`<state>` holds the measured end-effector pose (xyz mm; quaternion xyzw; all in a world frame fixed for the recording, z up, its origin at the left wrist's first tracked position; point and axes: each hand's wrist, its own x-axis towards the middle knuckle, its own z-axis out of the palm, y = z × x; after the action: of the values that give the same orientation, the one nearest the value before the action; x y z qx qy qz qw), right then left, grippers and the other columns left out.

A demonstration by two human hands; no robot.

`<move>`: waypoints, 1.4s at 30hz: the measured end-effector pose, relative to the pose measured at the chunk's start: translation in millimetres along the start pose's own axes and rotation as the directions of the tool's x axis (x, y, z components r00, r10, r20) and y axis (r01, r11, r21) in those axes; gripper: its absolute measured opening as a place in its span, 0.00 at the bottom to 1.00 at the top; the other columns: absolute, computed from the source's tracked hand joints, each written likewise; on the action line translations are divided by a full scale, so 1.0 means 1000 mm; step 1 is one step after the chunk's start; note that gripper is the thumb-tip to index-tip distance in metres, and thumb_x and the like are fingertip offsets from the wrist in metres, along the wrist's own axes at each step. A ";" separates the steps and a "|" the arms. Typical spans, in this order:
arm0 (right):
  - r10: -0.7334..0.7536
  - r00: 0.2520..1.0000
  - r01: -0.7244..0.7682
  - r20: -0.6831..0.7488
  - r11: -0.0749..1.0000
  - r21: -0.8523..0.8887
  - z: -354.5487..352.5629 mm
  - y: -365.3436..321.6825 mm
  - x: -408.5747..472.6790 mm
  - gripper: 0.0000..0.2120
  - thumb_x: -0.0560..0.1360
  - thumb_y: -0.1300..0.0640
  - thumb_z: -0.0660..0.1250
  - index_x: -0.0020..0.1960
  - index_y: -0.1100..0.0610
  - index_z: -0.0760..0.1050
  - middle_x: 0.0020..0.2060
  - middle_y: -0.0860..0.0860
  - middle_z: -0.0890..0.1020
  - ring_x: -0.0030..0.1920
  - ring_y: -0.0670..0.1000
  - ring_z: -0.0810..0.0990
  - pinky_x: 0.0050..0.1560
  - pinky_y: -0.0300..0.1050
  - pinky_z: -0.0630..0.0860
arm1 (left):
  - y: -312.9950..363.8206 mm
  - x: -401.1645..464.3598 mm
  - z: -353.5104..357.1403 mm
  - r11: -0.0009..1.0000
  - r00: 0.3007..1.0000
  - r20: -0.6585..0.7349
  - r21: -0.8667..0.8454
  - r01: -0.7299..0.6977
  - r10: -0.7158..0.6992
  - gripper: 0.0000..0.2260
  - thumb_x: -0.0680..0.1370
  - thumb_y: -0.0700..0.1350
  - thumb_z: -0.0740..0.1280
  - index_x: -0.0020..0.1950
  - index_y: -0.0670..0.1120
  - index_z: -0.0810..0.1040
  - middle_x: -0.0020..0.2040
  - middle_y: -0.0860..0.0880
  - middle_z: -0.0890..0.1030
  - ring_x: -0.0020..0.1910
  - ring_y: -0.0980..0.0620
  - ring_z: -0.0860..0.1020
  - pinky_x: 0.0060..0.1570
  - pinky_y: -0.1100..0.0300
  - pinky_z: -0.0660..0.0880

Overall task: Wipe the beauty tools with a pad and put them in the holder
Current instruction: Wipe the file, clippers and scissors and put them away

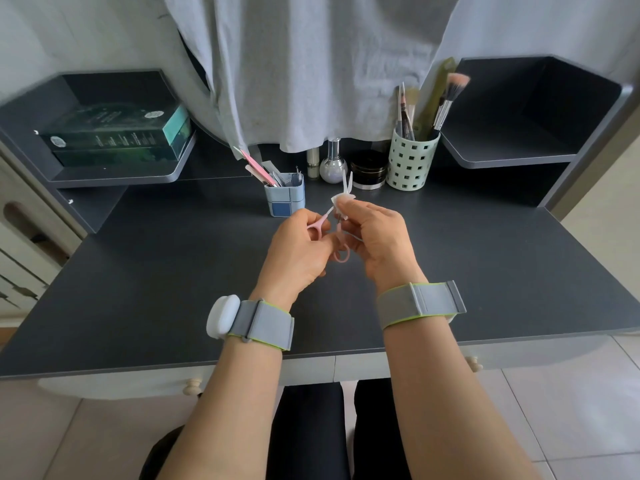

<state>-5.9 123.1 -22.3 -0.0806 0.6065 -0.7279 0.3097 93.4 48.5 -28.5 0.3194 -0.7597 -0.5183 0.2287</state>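
Note:
Small pink-handled scissors [323, 221] are held above the middle of the dark desk, blades apart and pointing away from me. My left hand [298, 251] grips the pink handle loops. My right hand [375, 239] pinches a white pad [337, 201] against the blades near their pivot. Behind my hands stands a small blue square holder [285, 199] with a pink file and several slim tools in it.
A pale green perforated cup [412, 164] with brushes stands at the back right. A black jar [369, 171], a round glass bottle [333, 164] and a slim tube [312, 162] line the back. Green boxes [117, 133] lie on the left shelf. A grey cloth [311, 64] hangs above.

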 end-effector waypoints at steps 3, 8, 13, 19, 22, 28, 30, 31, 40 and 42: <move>0.014 1.000 -0.014 0.005 1.000 -0.003 -0.001 0.000 0.002 0.07 0.73 0.55 0.76 0.44 0.60 0.85 0.39 0.54 0.81 0.38 0.48 0.75 0.44 0.47 0.75 | -0.001 0.000 0.000 1.000 1.000 0.014 -0.001 0.002 -0.002 0.09 0.75 0.46 0.74 0.48 0.50 0.74 0.42 0.48 0.85 0.40 0.49 0.85 0.28 0.61 0.74; 0.000 0.997 0.001 0.074 1.000 -0.013 -0.005 -0.001 0.003 0.09 0.74 0.54 0.75 0.46 0.60 0.85 0.41 0.55 0.82 0.39 0.48 0.77 0.46 0.47 0.78 | 0.001 0.003 -0.002 1.000 1.000 -0.014 -0.010 -0.009 0.009 0.09 0.76 0.46 0.73 0.49 0.50 0.74 0.43 0.48 0.84 0.40 0.51 0.84 0.28 0.62 0.74; -0.003 0.992 0.006 0.126 1.000 -0.026 -0.008 0.007 0.002 0.10 0.76 0.55 0.73 0.48 0.63 0.85 0.43 0.60 0.85 0.41 0.54 0.80 0.50 0.54 0.80 | -0.001 0.002 -0.002 0.999 0.999 -0.033 -0.042 -0.005 0.003 0.08 0.76 0.47 0.73 0.51 0.49 0.76 0.43 0.48 0.84 0.40 0.53 0.84 0.28 0.62 0.75; 0.012 0.979 -0.004 0.202 0.999 -0.038 -0.005 0.007 -0.001 0.11 0.76 0.59 0.73 0.49 0.68 0.82 0.41 0.59 0.84 0.36 0.52 0.79 0.37 0.46 0.79 | -0.002 0.003 -0.001 1.000 1.000 0.004 -0.007 0.000 0.000 0.08 0.78 0.48 0.70 0.54 0.47 0.76 0.45 0.48 0.84 0.43 0.51 0.84 0.29 0.62 0.75; 0.025 0.977 -0.020 0.214 1.000 -0.024 -0.005 0.008 -0.001 0.10 0.76 0.59 0.72 0.50 0.67 0.82 0.39 0.56 0.83 0.34 0.50 0.79 0.34 0.43 0.77 | -0.005 0.003 -0.001 1.000 0.999 0.040 0.016 -0.004 0.003 0.07 0.79 0.47 0.69 0.55 0.48 0.75 0.47 0.48 0.83 0.44 0.49 0.83 0.29 0.62 0.75; 0.054 0.975 -0.056 0.214 0.998 0.002 -0.005 0.008 -0.001 0.07 0.75 0.60 0.73 0.50 0.64 0.83 0.35 0.52 0.83 0.33 0.47 0.78 0.34 0.42 0.76 | -0.007 0.002 0.000 0.999 0.998 0.071 0.044 -0.004 0.001 0.04 0.81 0.48 0.65 0.55 0.51 0.74 0.50 0.50 0.82 0.47 0.50 0.82 0.31 0.61 0.77; 0.063 0.978 -0.067 0.201 0.998 0.014 -0.005 0.009 0.000 0.05 0.75 0.60 0.73 0.47 0.62 0.83 0.35 0.52 0.83 0.35 0.48 0.79 0.35 0.43 0.76 | -0.006 0.002 0.002 0.999 0.997 0.075 0.045 -0.007 0.004 0.04 0.81 0.48 0.65 0.55 0.51 0.74 0.49 0.50 0.82 0.47 0.50 0.82 0.32 0.61 0.77; 0.065 0.979 -0.070 0.191 0.997 0.021 -0.004 0.009 0.000 0.04 0.74 0.60 0.73 0.46 0.61 0.83 0.35 0.53 0.83 0.35 0.49 0.79 0.35 0.44 0.76 | -0.006 0.001 0.002 0.999 0.997 0.074 0.041 -0.010 0.007 0.04 0.81 0.49 0.65 0.55 0.51 0.74 0.49 0.50 0.82 0.47 0.50 0.82 0.32 0.61 0.77; 0.047 0.991 -0.061 0.129 0.993 0.104 0.000 0.003 0.002 0.08 0.74 0.60 0.74 0.49 0.65 0.83 0.36 0.56 0.81 0.35 0.52 0.77 0.33 0.46 0.73 | -0.001 0.003 0.003 1.000 0.998 0.048 -0.005 -0.027 0.027 0.06 0.81 0.46 0.68 0.53 0.47 0.72 0.47 0.48 0.83 0.41 0.50 0.83 0.31 0.62 0.77; 0.048 0.990 -0.063 0.129 0.992 0.109 0.000 0.003 0.003 0.10 0.74 0.59 0.74 0.51 0.65 0.83 0.40 0.60 0.80 0.38 0.54 0.77 0.33 0.46 0.73 | -0.001 0.003 0.001 1.000 0.999 0.047 -0.019 -0.022 0.023 0.06 0.80 0.46 0.68 0.53 0.47 0.72 0.46 0.47 0.84 0.39 0.49 0.84 0.33 0.57 0.79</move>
<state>-7.3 120.7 -26.4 -0.0920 0.5455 -0.7455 0.3718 90.7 46.5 -30.0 0.2963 -0.7636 -0.5301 0.2193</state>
